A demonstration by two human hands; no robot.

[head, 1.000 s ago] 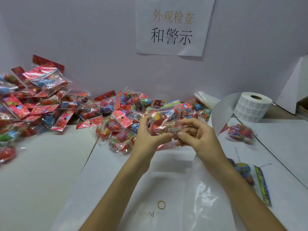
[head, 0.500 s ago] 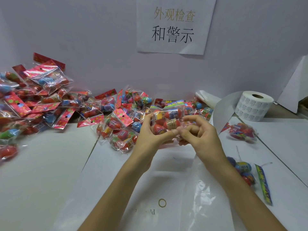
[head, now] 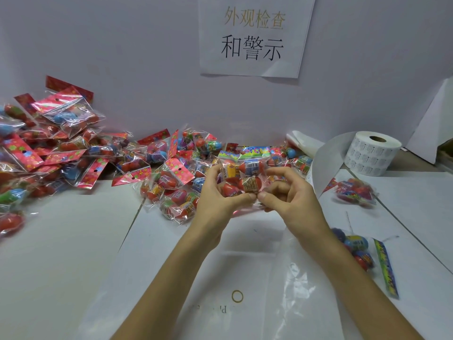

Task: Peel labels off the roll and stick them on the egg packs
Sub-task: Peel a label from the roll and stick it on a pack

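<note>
I hold one clear egg pack (head: 242, 175) with red and yellow eggs and a green-blue header above the table's middle. My left hand (head: 218, 197) grips its left side, thumb at the bottom edge. My right hand (head: 286, 200) pinches the pack's lower right corner with thumb and forefinger, the other fingers curled behind it. The white label roll (head: 372, 153) stands upright at the back right, with its backing strip (head: 323, 168) curling out to the left. No loose label shows on my fingers.
A big heap of egg packs (head: 81, 153) fills the left and back of the table. One pack (head: 353, 192) lies right of my hands, another (head: 360, 251) nearer on the right. A clear plastic sheet (head: 269, 278) lies under my arms. A paper sign (head: 252, 35) hangs on the wall.
The pack has been turned upright, so its header now points up. My right fingers slid down from the pack's middle to its lower right corner.
</note>
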